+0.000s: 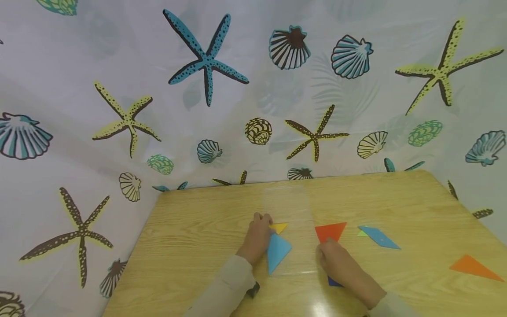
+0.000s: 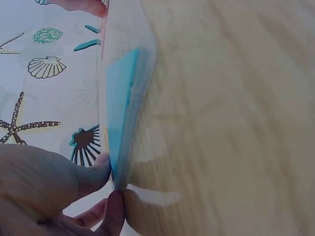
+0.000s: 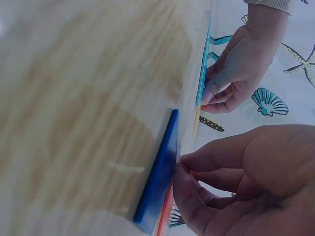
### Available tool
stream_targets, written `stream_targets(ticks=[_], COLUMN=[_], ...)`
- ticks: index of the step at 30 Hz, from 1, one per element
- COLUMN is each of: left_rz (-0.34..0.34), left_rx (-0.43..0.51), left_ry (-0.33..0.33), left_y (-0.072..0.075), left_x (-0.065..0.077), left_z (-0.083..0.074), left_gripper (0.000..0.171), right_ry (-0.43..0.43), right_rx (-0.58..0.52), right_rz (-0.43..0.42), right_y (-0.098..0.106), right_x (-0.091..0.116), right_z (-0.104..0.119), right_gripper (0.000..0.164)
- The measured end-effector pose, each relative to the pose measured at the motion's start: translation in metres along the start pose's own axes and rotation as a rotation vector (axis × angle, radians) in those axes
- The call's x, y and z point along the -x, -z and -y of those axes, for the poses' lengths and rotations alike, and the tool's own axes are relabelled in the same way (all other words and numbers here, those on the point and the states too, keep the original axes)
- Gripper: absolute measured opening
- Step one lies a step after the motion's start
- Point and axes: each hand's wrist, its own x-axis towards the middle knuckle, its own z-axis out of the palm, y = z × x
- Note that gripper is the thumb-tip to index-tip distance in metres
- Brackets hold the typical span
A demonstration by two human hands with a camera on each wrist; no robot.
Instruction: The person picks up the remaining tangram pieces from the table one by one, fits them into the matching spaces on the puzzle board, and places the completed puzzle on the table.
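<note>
A see-through plastic sheet [image 1: 303, 251] lies on the table between my hands. At its left edge my left hand [image 1: 257, 238] pinches it between thumb and fingers, beside a light blue triangle [image 1: 278, 252] and a partly covered yellow triangle [image 1: 279, 227]. Whether these pieces lie on or under the plastic I cannot tell. My right hand [image 1: 339, 263] pinches at the sheet's right edge, close to a red triangle [image 1: 331, 230]. A dark blue piece [image 3: 160, 172] shows beside the right fingertips, mostly hidden by that hand in the head view.
On the right lie a light blue parallelogram [image 1: 381, 237], a light green piece [image 1: 362, 232] partly under it, and an orange triangle [image 1: 475, 267]. A small dark object [image 1: 253, 289] is by the left sleeve. A shell-and-starfish printed curtain [image 1: 237, 123] surrounds the wooden table [image 1: 186, 229].
</note>
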Motion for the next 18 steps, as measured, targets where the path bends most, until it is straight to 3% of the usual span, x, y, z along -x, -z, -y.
stream_targets(ticks=[6, 9, 11, 12, 18], left_rz=[0.033, 0.061, 0.073, 0.079, 0.086], left_rx=[0.075, 0.114, 0.130, 0.134, 0.124], left_ry=[-0.058, -0.057, -0.044, -0.043, -0.012], left_y=[0.004, 0.006, 0.006, 0.006, 0.006], left_x=[-0.001, -0.002, -0.002, -0.003, -0.006], left_z=[0.009, 0.012, 0.013, 0.013, 0.011], left_gripper=[0.017, 0.016, 0.016, 0.016, 0.017], right_ry=[0.092, 0.089, 0.062, 0.058, 0.080], right_rx=[-0.115, -0.204, -0.257, -0.271, -0.264], right_rz=[0.047, 0.103, 0.146, 0.160, 0.170], right_y=[0.002, 0.011, 0.018, 0.022, 0.041], right_x=[-0.003, -0.003, -0.004, -0.005, -0.017], right_z=[-0.015, -0.024, -0.029, -0.032, -0.053], right_gripper=[0.022, 0.007, 0.014, 0.022, 0.027])
